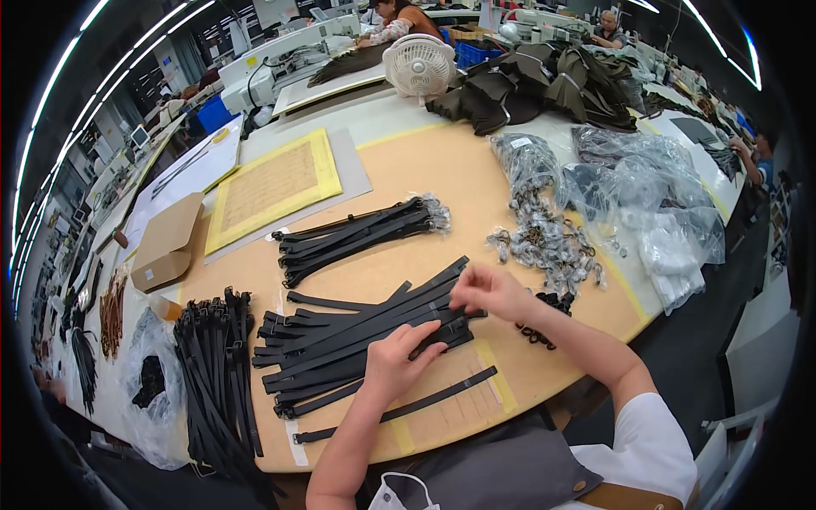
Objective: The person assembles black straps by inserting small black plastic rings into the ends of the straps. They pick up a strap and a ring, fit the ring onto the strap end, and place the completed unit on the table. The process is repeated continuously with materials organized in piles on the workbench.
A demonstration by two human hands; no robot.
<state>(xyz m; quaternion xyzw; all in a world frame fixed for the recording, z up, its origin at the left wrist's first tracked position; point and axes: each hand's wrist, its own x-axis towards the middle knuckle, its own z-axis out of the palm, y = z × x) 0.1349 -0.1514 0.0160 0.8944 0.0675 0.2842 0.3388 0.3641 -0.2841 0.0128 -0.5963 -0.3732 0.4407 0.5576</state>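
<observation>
Black strap (pixel 442 327) between both hands (pixel 442 327), mid-table.

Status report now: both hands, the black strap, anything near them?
Left hand pressing black strap down. Right hand pinching its end. Strap pile underneath, metal buckles beside; nothing blocking.

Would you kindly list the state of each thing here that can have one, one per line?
Left hand: pressing down on a black strap.
Right hand: fingers pinching the same strap's end.
Strap pile: loose, fanned out under the hands.
Strap bundle: tied together at one end.
Single strap: lying flat, apart.
Clear bag of metal rings: open, rings spilled out.
Fan: upright; whether it runs is unclear.
</observation>
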